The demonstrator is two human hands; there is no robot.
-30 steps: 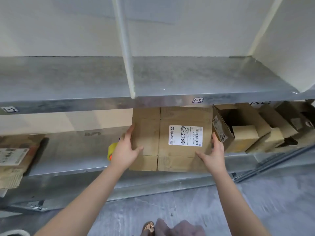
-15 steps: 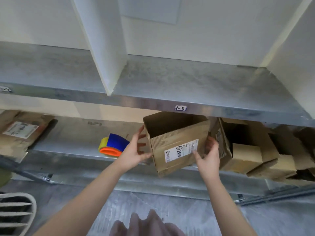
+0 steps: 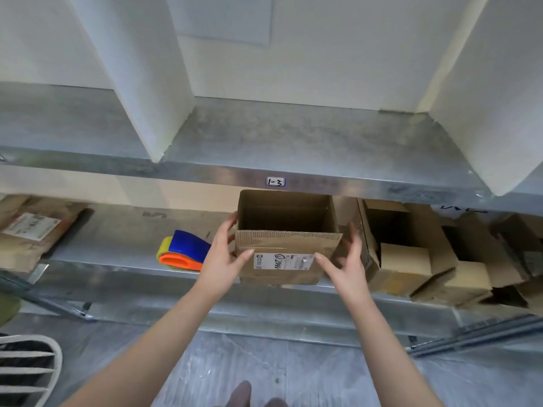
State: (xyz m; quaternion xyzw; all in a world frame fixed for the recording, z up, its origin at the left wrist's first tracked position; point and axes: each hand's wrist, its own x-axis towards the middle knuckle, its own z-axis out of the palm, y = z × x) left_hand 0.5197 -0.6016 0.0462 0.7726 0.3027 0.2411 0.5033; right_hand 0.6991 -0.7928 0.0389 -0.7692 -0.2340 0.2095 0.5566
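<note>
Both hands on the box.

Left hand: thumb lies on the front face, fingers wrap the left side wall. It grips the box at that corner.

Right hand: thumb on the front face, its tip at the edge of the label. The fingers reach round the right side wall, so this hand grips too.

The box sits between my palms at the front edge of the lower shelf, directly under the tag marked "1-3". Its top is open and the inside is dark. The label faces me and carries handwritten digits. I cannot tell whether the base rests on the shelf or hangs just clear of it.

Left of the box, near my left hand, a tape dispenser in blue, orange and yellow lies on the same shelf. Further left is flat cardboard with a sticker on it. Just to the right of the box are open cartons, tipped and crowded together.

The upper shelf is bare metal with white dividers standing on it. A white basket is on the floor at lower left.
</note>
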